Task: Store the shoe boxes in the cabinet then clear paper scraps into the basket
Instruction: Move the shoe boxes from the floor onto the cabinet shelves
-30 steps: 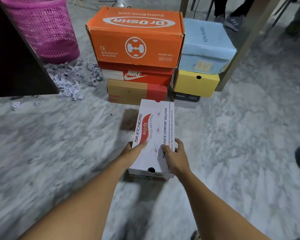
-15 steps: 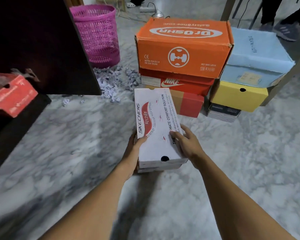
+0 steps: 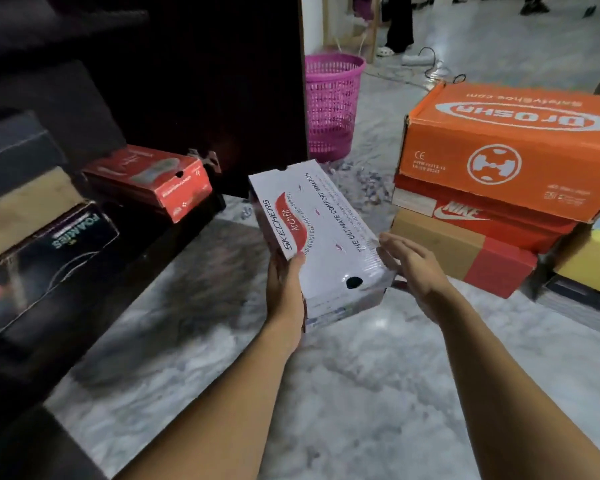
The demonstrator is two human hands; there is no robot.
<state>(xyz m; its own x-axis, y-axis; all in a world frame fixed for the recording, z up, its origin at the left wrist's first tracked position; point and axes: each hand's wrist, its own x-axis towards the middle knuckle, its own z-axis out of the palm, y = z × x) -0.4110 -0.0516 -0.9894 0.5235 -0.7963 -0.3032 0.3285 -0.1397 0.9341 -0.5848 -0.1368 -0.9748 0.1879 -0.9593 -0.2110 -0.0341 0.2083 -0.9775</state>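
The white cardboard shoe box with red Skechers lettering (image 3: pixel 326 237) is off the floor, tilted, between the open dark wooden cabinet (image 3: pixel 205 81) and the stack of boxes on the marble floor. The left hand (image 3: pixel 284 289) grips its near left edge, thumb (image 3: pixel 296 263) laid over the lid and the other fingers hidden underneath. The right hand (image 3: pixel 416 271) lies at the near right corner with fingers (image 3: pixel 395 245) fairly straight and close together against the side; its thumb is hidden. The box looks light and stiff, though its lid may lift or slide, so a hold low on both long sides with a thumb on the lid seems safest. The cabinet's bottom shelf already holds a red shoe box (image 3: pixel 146 181) and a black box with pale lettering (image 3: pixel 49 251). The pink plastic mesh basket (image 3: pixel 329 105) stands behind the cabinet's side panel; its contents cannot be seen, and shredded paper scraps (image 3: pixel 361 181) lie on the floor just beside it. A large orange box (image 3: pixel 510 150), a red Nike box (image 3: pixel 478 213) and a brown-and-red box (image 3: pixel 465 258) remain stacked.
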